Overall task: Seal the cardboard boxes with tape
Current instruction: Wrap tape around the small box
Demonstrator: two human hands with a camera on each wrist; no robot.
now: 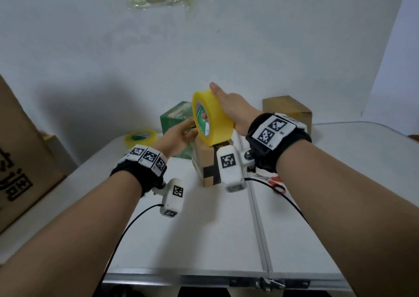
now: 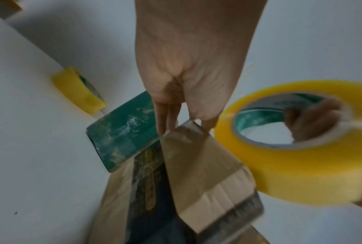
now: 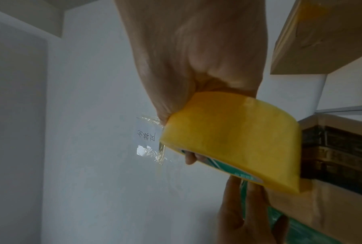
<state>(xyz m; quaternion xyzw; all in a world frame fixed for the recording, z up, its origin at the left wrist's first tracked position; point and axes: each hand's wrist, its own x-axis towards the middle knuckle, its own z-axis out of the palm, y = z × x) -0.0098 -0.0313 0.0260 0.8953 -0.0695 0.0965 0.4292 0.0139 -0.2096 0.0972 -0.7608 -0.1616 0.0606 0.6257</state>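
My right hand [image 1: 223, 102] grips a large yellow tape roll [image 1: 216, 124] upright, fingers through its green core, just above a small brown cardboard box [image 1: 207, 167] with black tape bands. In the left wrist view the roll [image 2: 301, 173] hangs right of the box [image 2: 207, 173], whose top flaps meet along a seam. My left hand [image 2: 184, 123] reaches over the box with straight fingers [image 2: 165, 118] and touches its far top edge, where a shiny strip of tape shows. From the right wrist, the roll [image 3: 234, 140] touches the box [image 3: 332, 156].
A green box [image 1: 173, 120] stands right behind the small box. A second yellow tape roll [image 1: 140, 138] lies at the table's far left. Another brown box [image 1: 286, 110] sits at the back right. Red scissors [image 1: 277, 184] lie under my right wrist. A big carton [image 1: 20, 151] stands left.
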